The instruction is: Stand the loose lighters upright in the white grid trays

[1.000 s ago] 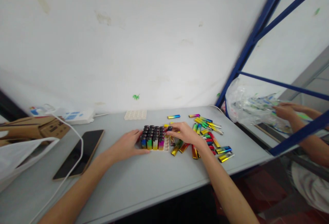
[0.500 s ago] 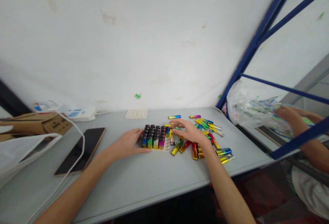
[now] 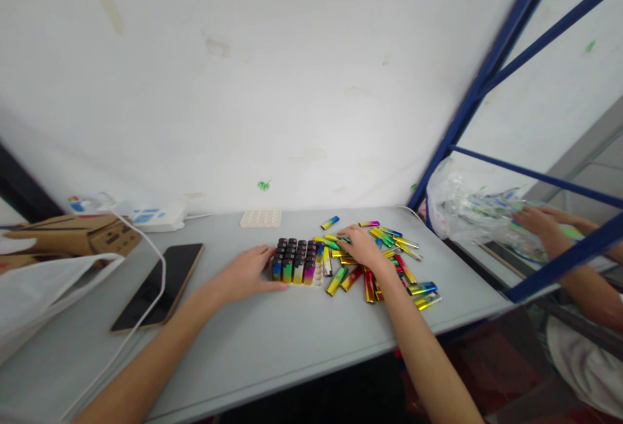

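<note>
A block of lighters (image 3: 298,261) with black tops and shiny, multicoloured bodies stands upright in rows in a white holed tray (image 3: 318,276). My left hand (image 3: 250,271) is wrapped round the block's left end, thumb along the front and fingers behind. To the right, loose lighters (image 3: 368,286) in yellow, green, red and blue lie in a heap. My right hand (image 3: 359,245) reaches over the heap's left part, fingers stretched out and pointing left. Its fingertips are beside a green and yellow lighter (image 3: 332,242); no firm hold shows.
Another white holed tray (image 3: 261,218) lies by the wall. A phone-like black slab (image 3: 158,287), a white cable (image 3: 162,274), a cardboard box (image 3: 73,234) and a white bag (image 3: 53,291) are left. Beyond the blue frame (image 3: 462,112), another person's hands (image 3: 535,219) handle clear plastic bags.
My right hand has moved from beside the tray rightward onto the heap. A blue and yellow lighter at the back has turned from level to slanted. My left hand keeps its place at the block.
</note>
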`<state>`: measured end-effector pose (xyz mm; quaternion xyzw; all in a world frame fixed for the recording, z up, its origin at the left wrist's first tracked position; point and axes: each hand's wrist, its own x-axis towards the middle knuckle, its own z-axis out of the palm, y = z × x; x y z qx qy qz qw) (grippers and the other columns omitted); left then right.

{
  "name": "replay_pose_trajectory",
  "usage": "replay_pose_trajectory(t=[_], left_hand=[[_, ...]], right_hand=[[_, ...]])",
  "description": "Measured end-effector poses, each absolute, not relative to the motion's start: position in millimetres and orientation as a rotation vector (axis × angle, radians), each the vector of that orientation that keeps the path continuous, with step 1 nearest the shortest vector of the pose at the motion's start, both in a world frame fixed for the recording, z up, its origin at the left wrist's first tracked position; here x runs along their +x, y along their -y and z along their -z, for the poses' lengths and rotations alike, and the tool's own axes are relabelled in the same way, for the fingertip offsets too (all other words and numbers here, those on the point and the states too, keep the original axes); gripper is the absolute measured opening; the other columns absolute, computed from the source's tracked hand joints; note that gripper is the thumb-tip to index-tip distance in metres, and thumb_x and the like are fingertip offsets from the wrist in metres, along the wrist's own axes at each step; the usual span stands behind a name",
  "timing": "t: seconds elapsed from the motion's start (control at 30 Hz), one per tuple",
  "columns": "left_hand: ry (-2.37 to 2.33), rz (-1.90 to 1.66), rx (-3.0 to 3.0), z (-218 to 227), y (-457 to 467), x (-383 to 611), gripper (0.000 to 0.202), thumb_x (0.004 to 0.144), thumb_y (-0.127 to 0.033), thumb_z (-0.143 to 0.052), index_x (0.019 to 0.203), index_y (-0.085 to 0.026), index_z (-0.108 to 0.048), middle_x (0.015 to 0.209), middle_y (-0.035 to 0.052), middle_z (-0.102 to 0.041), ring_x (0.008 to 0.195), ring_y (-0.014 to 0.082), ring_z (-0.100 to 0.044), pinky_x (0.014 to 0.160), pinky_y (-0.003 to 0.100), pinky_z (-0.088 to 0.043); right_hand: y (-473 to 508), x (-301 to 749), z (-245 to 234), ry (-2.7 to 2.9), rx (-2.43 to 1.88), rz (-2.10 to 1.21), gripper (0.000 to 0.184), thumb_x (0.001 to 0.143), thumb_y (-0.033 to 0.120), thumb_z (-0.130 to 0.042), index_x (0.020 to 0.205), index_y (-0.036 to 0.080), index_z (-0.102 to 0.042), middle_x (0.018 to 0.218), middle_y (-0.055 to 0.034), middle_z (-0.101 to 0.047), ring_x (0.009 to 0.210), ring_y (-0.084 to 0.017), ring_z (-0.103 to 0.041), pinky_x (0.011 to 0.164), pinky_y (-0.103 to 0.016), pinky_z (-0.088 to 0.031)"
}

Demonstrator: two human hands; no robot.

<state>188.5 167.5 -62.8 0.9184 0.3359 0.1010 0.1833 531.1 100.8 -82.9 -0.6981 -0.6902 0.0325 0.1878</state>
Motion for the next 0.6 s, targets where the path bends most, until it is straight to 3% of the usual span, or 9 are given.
replay_pose_trajectory(t=[0.13, 0.33, 0.5, 0.6], left_hand=[[-0.952, -0.264, 2.592, 60.7, -166.6, 189.4, 0.066, 0.074, -0.068, -0.080, 0.118, -0.019, -0.072, 0.122, 0.0161, -0.075, 0.114, 0.0382, -0.070, 0.104, 0.046, -0.055], [-0.932, -0.293, 2.591, 63.2, -168.1, 188.6, 0.063, 0.075, -0.068, -0.080, 0.114, -0.020, -0.073, 0.121, 0.0157, -0.076, 0.112, 0.0378, -0.071, 0.104, 0.047, -0.055], [-0.924, -0.296, 2.602, 62.9, -168.3, 188.8, 0.063, 0.074, -0.069, -0.079, 0.114, -0.020, -0.073, 0.119, 0.0148, -0.077, 0.112, 0.0374, -0.071, 0.104, 0.046, -0.055], [-0.959, -0.282, 2.594, 62.0, -167.6, 188.7, 0.063, 0.074, -0.068, -0.080, 0.113, -0.020, -0.073, 0.118, 0.0150, -0.077, 0.111, 0.0378, -0.072, 0.101, 0.046, -0.057]], right_hand=[[-95.6, 540.3, 86.8, 1.883, -2.037, -0.144, 0.019, 0.103, 0.023, -0.065, 0.114, 0.015, -0.078, 0.110, -0.0134, -0.078, 0.104, -0.024, -0.072, 0.099, -0.033, -0.052], [-99.4, 549.8, 92.8, 1.624, -1.816, -0.028, 0.019, 0.091, 0.018, -0.070, 0.109, 0.018, -0.075, 0.109, -0.0122, -0.075, 0.107, -0.026, -0.069, 0.102, -0.041, -0.053], [-103.1, 539.6, 85.1, 1.219, -1.465, -0.330, 0.034, 0.082, 0.037, -0.079, 0.111, 0.019, -0.076, 0.105, -0.0085, -0.077, 0.075, -0.020, -0.071, 0.078, -0.038, -0.059], [-102.0, 525.6, 75.5, 1.019, -1.258, -0.487, 0.050, 0.072, 0.047, -0.088, 0.111, 0.019, -0.078, 0.099, -0.0068, -0.078, 0.075, -0.019, -0.068, 0.072, -0.035, -0.057]])
